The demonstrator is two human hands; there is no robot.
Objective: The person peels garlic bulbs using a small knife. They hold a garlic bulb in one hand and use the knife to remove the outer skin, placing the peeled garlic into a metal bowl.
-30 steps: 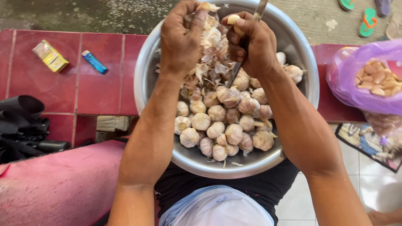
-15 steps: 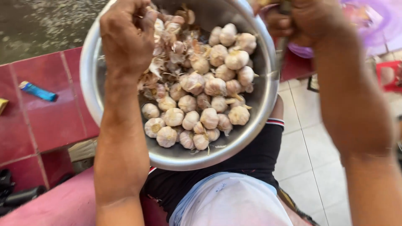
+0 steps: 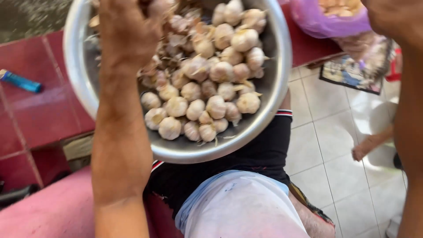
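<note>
Left hand (image 3: 130, 33), upper left-centre of the frame: back of the hand faces the camera, fingers curled down into the metal bowl (image 3: 269, 110) among the garlic; whether they are clamped on a bulb cannot be told, since the fingertips are hidden behind the hand and blurred. Forearm runs straight down the frame from it to the lower edge.

Right hand (image 3: 392, 20), upper right corner: only a part shows, cut by the frame edge, above and just beside the purple plastic bag (image 3: 326, 24). Grip not visible; cannot tell whether the fingers are together or apart. Its forearm runs down the right edge.

Garlic bulbs (image 3: 211, 94): whole, papery, whitish to pale pink, heaped in the bowl from the upper centre to the centre of the frame, with loose skins among them. The bowl rests on the person's lap, over black shorts.

Surroundings: red tiled ledge (image 3: 39, 114) at left, with a blue lighter (image 3: 20, 81) lying on it, well apart from the bowl. Pale floor tiles at lower right.
</note>
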